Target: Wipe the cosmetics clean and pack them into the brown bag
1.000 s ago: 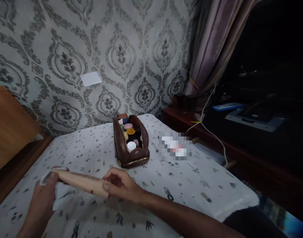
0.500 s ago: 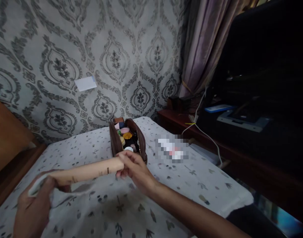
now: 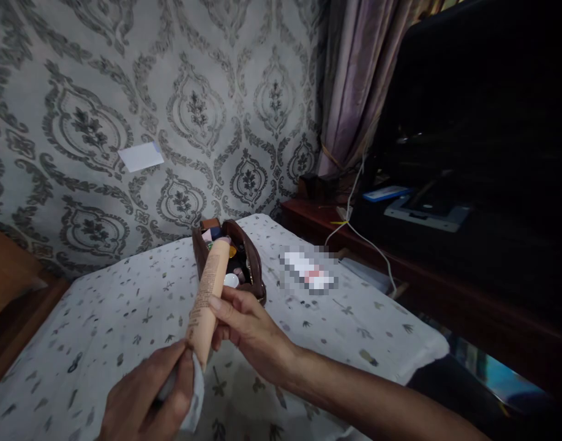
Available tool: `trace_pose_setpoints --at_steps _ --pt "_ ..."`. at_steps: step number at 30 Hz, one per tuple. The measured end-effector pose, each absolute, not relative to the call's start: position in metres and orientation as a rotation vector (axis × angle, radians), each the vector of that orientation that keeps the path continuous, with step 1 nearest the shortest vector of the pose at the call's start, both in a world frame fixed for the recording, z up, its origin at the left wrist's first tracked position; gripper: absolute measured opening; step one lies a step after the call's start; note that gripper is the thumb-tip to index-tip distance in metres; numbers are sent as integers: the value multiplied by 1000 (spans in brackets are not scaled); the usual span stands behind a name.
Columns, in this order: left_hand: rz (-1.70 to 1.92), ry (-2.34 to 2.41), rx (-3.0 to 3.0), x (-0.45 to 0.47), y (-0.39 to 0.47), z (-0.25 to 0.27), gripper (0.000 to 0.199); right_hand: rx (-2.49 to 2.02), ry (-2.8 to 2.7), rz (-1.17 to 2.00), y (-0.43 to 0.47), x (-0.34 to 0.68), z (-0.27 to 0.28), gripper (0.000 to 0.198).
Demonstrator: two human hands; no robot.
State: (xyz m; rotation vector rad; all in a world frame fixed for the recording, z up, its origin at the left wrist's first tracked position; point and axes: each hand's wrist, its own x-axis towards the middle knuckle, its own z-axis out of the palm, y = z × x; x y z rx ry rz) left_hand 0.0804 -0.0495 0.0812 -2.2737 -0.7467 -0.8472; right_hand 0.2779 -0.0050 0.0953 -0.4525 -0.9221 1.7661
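A peach-beige cosmetic tube (image 3: 210,294) with small printed lines is tilted up and away from me. My right hand (image 3: 244,321) grips it round the middle, thumb lying on the printed side. At its lower end, my left hand (image 3: 157,386) is closed on a white cloth (image 3: 197,392), pressed against the tube; part of the cloth is hidden by the fingers. Behind the tube's upper end stands an open brown toiletry bag (image 3: 251,254), filled with several small cosmetic containers. The tube covers part of the bag.
A bed or table with a white patterned cover (image 3: 138,294) lies below. A pixelated item (image 3: 308,269) rests right of the bag. Further right are a dark red desk (image 3: 303,214), a white cable (image 3: 368,257) and a large black screen (image 3: 483,110). A patterned wall closes the back.
The tube has swung from nearly level to steeply tilted, with its printed text now facing me. My left hand has moved right with the cloth; my right hand now grips mid-tube, not the end.
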Motion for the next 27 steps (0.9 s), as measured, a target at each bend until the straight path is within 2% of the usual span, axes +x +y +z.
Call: trace_pose_setpoints --at_steps 5,11,16,27 --pt "-780 -494 -2224 99 -25 109 28 -513 -966 1712 0 283 97 49" --pt "-699 -510 -2134 133 9 128 19 -642 -823 1724 36 298 107 17" --pt "-528 -569 -2141 147 41 133 20 -792 -831 1740 71 313 117 18" --pt "-284 -657 -2246 154 79 126 24 -755 -924 1662 93 316 106 11"
